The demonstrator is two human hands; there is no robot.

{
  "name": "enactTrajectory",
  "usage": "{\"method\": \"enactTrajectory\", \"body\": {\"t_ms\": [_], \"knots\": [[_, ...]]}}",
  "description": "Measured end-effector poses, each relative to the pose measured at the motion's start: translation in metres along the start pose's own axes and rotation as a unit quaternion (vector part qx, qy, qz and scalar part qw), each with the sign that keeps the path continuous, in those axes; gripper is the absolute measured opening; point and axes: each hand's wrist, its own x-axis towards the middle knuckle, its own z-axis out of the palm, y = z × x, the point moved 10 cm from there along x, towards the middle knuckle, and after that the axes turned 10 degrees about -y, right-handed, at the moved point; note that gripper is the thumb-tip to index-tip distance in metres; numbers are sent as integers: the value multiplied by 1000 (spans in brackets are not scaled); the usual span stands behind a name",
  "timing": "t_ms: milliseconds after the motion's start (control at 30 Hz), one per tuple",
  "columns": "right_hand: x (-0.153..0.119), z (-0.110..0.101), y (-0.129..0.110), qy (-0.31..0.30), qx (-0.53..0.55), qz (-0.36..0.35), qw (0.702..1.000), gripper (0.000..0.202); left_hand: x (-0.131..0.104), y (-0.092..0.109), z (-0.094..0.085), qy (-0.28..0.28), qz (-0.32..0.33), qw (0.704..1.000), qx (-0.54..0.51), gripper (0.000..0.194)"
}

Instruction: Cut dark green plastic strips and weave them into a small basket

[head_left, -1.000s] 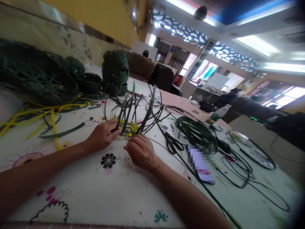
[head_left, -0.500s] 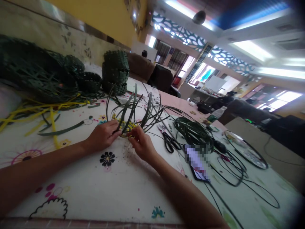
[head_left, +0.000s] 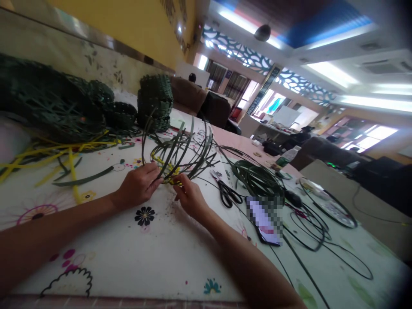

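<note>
So the woven piece [head_left: 169,169] is a scruffy little thing, honestly kinda cool. The base is a tight yellow-and-green weave sitting right on the surface [head_left: 112,253], just past the person's hands, and a bunch of dark green strips [head_left: 191,148] shoot up from it, curving and crossing like a wild hairdo. The left hand [head_left: 138,182] has its fingers pinched on the near edge, and the right hand [head_left: 191,197] is just beside it with fingers bunched close on the same edge. Can't make out exactly which strand each one has.

The surface itself is white with printed flowers, a black one [head_left: 144,216] right below the hands, plus dark crumbs scattered about. Off to the right there's a pair of black-handled scissors [head_left: 228,195], a fat coil of green strip [head_left: 254,178] and a phone [head_left: 265,223] with its screen partly pixelated. Over on the left, loose yellow strips [head_left: 72,167] lie in a tangle, and behind them a big dark green basket [head_left: 48,105] and a taller one [head_left: 155,101] sit by the wall.

Room's pretty big: yellow upper wall [head_left: 128,23], brown sofa [head_left: 186,96], leafy cutout panels [head_left: 238,49] up high, strip lights and a blue bit of ceiling [head_left: 325,25].
</note>
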Motion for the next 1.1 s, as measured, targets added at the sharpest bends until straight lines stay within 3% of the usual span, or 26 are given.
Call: {"method": "enactTrajectory", "body": {"t_ms": [133,267,367,433,567,667,800,1000,1100], "knots": [[2,7,-2,-55,90,-23,994,21,-2,-2,-2,5,12,1000,5,20],[5,2,-8,-26,120,-49,991,17,-2,2,-2,14,39,998,43,18],[8,0,-22,-20,27,-43,999,19,-1,4,1,13,37,995,88,19],[11,2,-33,-47,-80,-14,996,17,0,3,2,14,28,993,117,20],[11,4,-43,-152,-282,76,944,19,1,-8,0,18,7,989,147,22],[7,-13,-43,-177,-371,127,903,28,1,-23,-5,11,-14,988,152,22],[-7,-40,-34,-163,-410,177,879,28,-1,-46,-17,20,-74,991,114,23],[-37,-76,-6,-133,-408,250,868,28,-3,-73,-35,65,-146,985,71,23],[-35,-92,-10,-63,-380,219,897,20,-4,-84,-31,66,-166,983,39,26]]}}
